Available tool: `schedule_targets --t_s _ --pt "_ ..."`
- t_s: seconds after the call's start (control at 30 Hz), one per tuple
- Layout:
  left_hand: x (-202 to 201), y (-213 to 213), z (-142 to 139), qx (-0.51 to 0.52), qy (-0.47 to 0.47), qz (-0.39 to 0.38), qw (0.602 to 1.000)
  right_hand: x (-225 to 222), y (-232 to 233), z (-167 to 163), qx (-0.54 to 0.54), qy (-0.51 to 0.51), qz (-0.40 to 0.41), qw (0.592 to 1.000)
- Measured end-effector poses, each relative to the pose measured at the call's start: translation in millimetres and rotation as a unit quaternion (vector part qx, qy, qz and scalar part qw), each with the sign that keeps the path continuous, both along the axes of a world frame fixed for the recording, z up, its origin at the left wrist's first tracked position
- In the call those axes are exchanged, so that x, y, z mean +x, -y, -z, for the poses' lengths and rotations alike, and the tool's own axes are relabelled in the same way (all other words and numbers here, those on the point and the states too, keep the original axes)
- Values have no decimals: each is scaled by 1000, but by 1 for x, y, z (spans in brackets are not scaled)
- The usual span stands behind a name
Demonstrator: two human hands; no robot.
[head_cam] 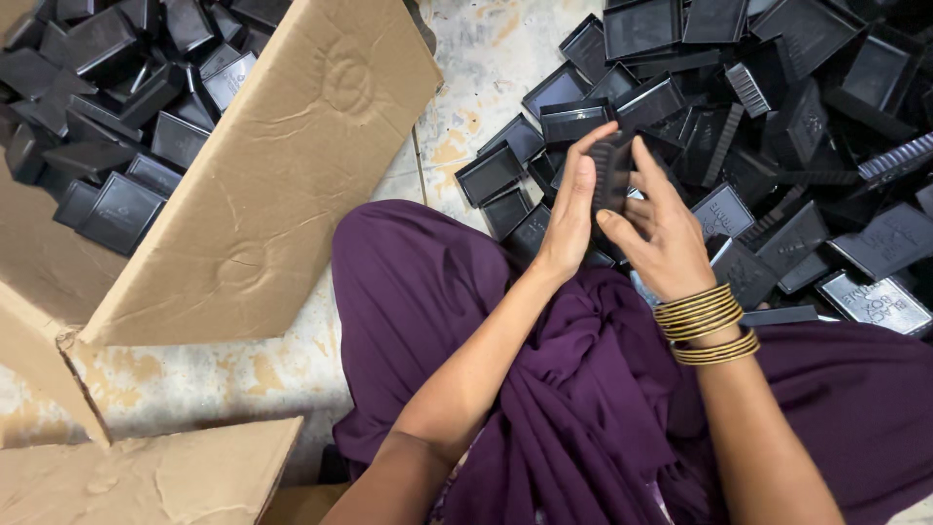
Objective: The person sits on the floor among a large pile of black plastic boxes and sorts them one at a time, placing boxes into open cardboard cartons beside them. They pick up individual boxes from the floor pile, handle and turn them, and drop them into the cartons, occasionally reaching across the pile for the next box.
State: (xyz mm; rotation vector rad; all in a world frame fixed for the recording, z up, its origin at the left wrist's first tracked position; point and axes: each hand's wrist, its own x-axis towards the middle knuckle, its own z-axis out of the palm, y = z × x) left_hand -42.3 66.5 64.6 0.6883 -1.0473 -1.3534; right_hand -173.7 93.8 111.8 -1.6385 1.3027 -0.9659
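The carton [253, 194] at the left is open and holds many black trays [117, 107]. A big heap [777, 126] of the same trays lies on the floor [486, 58] at the right. Above the purple lap [583, 408], the left hand [573, 209] and the right hand [661, 233] are close together, both gripping one black tray [612, 170]. Gold bangles [705, 326] circle the right wrist.

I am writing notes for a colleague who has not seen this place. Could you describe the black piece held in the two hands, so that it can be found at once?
Start at the heap of black trays on the floor, upper right. At its near edge, above the purple lap, the left hand and right hand meet. The ribbed piece stands upright between them, the only one lifted off the heap.
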Motion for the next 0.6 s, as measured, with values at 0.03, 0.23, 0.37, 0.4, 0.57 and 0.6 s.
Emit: schedule_targets --t_s 0.03,0.23,0.37,0.4,0.57,0.6 --pt "-2 1 1 9 -40 2 999 0 1 4 7 76 -22 997" --pt "14 15 -3 52 132 -112 984 -6 6 12 -16 47 29 998" --pt "39 4 -25 -2 191 -159 969 2 -6 11 81 168 -8 983" --pt "43 1 -31 5 206 -169 964 8 -9 12 85 181 -12 980" --pt "64 6 -50 -21 280 -159 947 29 -14 17 97 256 -6 962" --pt "75 11 -52 -32 349 -152 924 34 -13 18 118 246 -15 962"
